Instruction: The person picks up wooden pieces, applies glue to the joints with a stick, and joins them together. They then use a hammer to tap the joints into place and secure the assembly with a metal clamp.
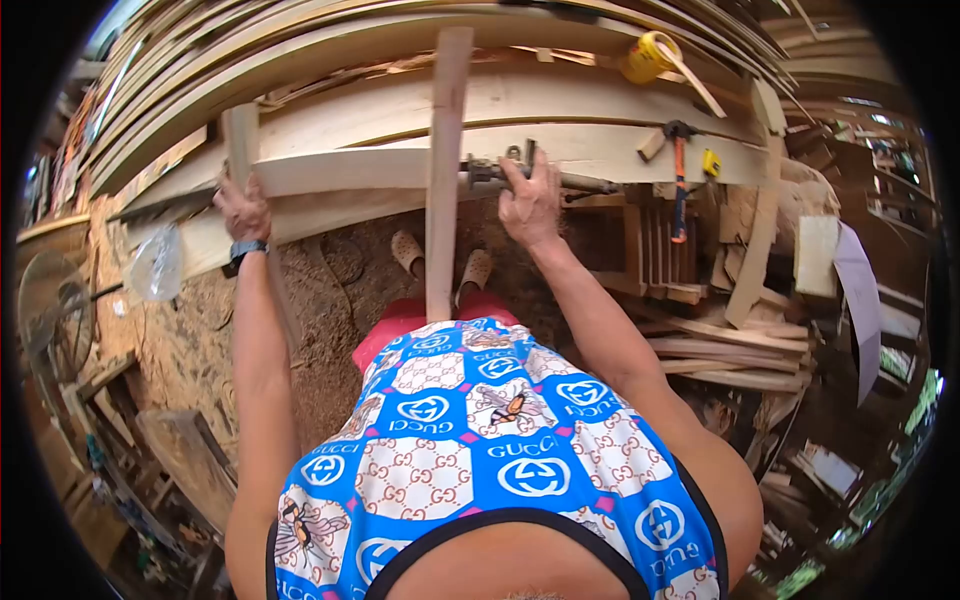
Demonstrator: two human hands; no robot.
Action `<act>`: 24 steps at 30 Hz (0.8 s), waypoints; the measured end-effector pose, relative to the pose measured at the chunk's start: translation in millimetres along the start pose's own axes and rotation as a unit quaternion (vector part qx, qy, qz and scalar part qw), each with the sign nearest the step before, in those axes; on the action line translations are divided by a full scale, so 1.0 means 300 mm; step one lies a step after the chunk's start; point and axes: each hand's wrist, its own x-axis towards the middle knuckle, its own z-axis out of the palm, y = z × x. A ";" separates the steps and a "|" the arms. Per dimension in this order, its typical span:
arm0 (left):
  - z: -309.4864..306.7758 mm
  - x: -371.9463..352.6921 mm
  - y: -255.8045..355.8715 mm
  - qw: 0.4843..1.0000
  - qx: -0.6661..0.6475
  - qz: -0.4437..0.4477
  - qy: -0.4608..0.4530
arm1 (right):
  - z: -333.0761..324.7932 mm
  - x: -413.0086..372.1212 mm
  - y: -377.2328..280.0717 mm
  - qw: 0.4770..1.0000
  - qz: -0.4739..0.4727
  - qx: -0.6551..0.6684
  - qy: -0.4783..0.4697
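A wooden board (pixel 340 170) lies crosswise over the bench, and a longer upright-looking board (pixel 446 150) crosses at its right end, reaching back toward my body. My left hand (pixel 243 212) is closed on the joint where a short wooden piece (pixel 241 140) meets the crosswise board's left end. At the right, a metal clamp (pixel 487 172) with a long bar touches the long board. My right hand (pixel 532 198) is closed on the clamp; its palm side is hidden.
A yellow container (pixel 650 58) with a stick stands at the back. A hammer (pixel 679 190) and a yellow tape measure (pixel 711 163) lie right of the clamp. Stacked wood strips (pixel 735 355) sit at lower right. A clear plastic bag (pixel 156 262) and a fan (pixel 57 310) are at left.
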 end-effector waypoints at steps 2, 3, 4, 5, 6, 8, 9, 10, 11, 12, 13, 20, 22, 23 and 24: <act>0.025 0.008 -0.028 1.000 0.003 0.014 0.011 | -0.020 0.000 0.016 1.000 -0.002 0.011 -0.011; 0.031 0.006 -0.035 1.000 0.012 0.021 0.013 | -0.027 -0.005 0.019 1.000 -0.003 0.014 -0.016; 0.028 0.002 -0.026 0.999 -0.004 0.027 0.018 | -0.043 -0.003 0.014 0.999 -0.018 0.028 0.004; 0.016 0.003 -0.021 0.999 -0.016 0.032 0.024 | -0.058 -0.006 0.013 1.000 -0.012 0.022 0.006; 0.015 0.003 -0.022 1.000 -0.013 0.007 0.006 | -0.070 -0.010 0.008 0.999 -0.015 0.030 0.013; 0.011 0.002 -0.026 1.000 -0.019 0.016 0.009 | -0.110 -0.005 0.006 0.998 -0.044 0.023 0.050; 0.016 0.002 -0.027 0.999 -0.022 0.022 0.014 | -0.142 0.014 0.038 0.997 -0.044 0.019 0.055; 0.014 0.000 -0.024 0.999 -0.020 0.032 0.023 | -0.179 0.040 0.088 0.995 -0.039 0.031 0.088; 0.014 0.000 -0.023 0.999 -0.024 0.032 0.025 | -0.217 0.067 0.148 0.991 -0.033 0.044 0.120; 0.011 -0.001 -0.020 0.999 -0.025 0.028 0.022 | -0.254 0.112 0.243 0.992 0.031 0.035 0.120; 0.009 -0.004 -0.017 0.999 -0.025 0.026 0.018 | -0.286 0.160 0.363 0.988 0.096 0.026 0.118; 0.029 -0.003 -0.041 1.000 -0.018 0.003 0.005 | -0.126 0.315 1.074 0.861 0.491 -0.126 -0.030; -0.040 -0.008 0.028 0.999 -0.022 -0.030 -0.033 | -0.046 0.349 1.214 0.853 0.496 -0.152 -0.059; -0.053 -0.007 0.032 0.999 -0.017 -0.020 -0.035 | -0.017 0.360 1.254 0.853 0.489 -0.164 -0.075; -0.027 -0.005 0.003 1.000 -0.016 0.020 0.008 | 0.002 0.364 1.285 0.862 0.485 -0.146 -0.033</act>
